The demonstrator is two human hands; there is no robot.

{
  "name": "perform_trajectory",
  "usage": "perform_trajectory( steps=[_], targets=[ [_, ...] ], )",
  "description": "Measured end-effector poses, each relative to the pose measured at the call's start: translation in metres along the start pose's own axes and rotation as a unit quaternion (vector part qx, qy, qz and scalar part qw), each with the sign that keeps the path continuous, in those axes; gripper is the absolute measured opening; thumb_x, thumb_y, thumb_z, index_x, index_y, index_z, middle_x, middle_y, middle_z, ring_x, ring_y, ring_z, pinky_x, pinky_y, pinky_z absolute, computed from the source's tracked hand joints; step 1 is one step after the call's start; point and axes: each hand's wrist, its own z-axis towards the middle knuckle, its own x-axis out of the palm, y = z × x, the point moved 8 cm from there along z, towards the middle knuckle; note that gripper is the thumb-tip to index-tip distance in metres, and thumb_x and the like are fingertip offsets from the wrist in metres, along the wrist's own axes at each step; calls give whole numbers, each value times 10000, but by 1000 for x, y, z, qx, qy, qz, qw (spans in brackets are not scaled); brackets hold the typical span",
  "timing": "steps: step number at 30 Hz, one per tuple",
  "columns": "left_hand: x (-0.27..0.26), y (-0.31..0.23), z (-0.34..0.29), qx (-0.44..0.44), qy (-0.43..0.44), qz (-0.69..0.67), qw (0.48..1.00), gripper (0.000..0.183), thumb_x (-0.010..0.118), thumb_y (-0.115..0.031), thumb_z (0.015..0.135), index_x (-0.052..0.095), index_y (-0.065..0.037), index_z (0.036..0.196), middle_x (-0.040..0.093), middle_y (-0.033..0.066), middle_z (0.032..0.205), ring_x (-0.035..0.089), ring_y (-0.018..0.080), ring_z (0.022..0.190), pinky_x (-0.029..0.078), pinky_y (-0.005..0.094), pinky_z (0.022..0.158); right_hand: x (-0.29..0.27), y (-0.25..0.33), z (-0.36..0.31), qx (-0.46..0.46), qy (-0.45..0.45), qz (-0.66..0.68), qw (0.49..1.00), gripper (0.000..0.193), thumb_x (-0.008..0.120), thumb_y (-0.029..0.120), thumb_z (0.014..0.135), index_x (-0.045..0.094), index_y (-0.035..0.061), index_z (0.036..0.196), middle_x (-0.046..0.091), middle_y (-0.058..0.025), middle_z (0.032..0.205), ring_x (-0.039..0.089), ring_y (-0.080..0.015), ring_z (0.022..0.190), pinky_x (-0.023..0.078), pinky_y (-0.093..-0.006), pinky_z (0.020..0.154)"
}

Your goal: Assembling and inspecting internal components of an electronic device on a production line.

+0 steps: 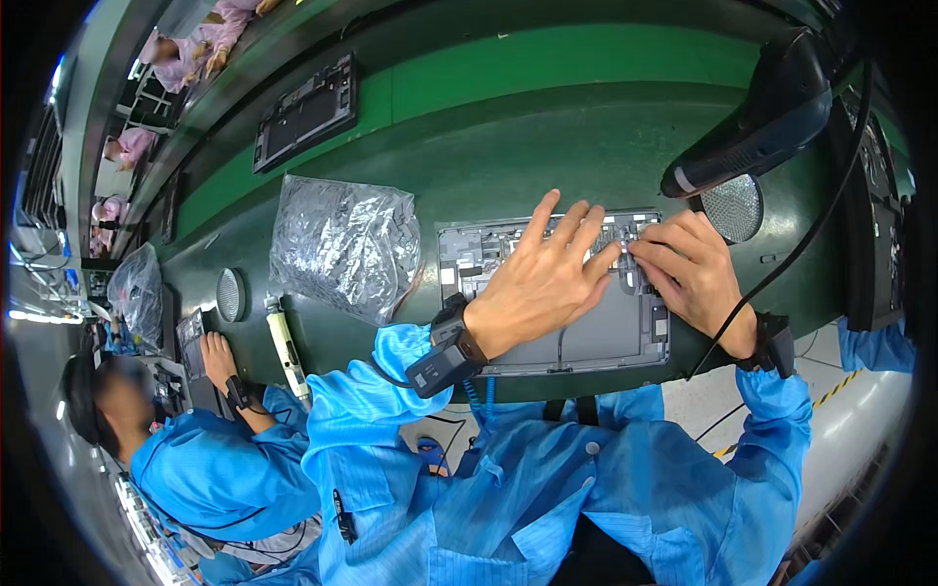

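One flat grey laptop base [616, 337] lies by the tabletop's [547, 146] near edge, probably stiff and light, its bared circuits [496, 244] fragile, best held by the smooth rim [586, 368]. The left hand [542, 283] spreads unclenched across it; the right hand [696, 269] bunches its fingertips near its far right corner, grasp unclear.

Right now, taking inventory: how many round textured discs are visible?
2: one disc beyond the right hand, another disc left of the big bag; more may be hidden.

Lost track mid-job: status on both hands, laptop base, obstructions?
Left hand spread over opened laptop base. Right hand at its upper right, grip unclear. Black cable crosses close by right hand.
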Motion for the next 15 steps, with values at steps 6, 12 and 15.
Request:
perform_trajectory(
  steps=[6, 12, 15],
  targets=[
    [-1, 3, -2, 0, -19, -37, 999, 386, 783, -271, 958, 749, -142, 1320, 628, 226, 1437, 620, 372, 1365, 390, 605, 1239, 4, 11, 3, -10, -5, -45, 999, 297, 862, -16, 762, 764, -5, 1042, 716, -96, 1045, 667, -287, 933, 503, -417, 761],
    [-2, 0, -1, 10, -18, -19, 1000, 403, 783, -254, 952, 747, -147, 1339, 626, 232, 1437, 614, 378, 1373, 378, 608, 1251, -6, -2, -10, -17, -14, -29, 999, 403, 887, 48, 758, 732, -13, 1125, 706, -123, 1133, 667, -275, 987, 503, -439, 841],
    [-3, -1, 1, 14, -12, -18, 1000, 402, 780, -250, 952, 747, -151, 1339, 629, 234, 1430, 613, 381, 1372, 373, 609, 1257, -61, -58, -16, 206, -287, 175, 919, 994, 850, 610, 849, 465, -60, 1474, 590, -224, 1426, 579, -272, 1334, 458, -436, 1135]
  ],
)
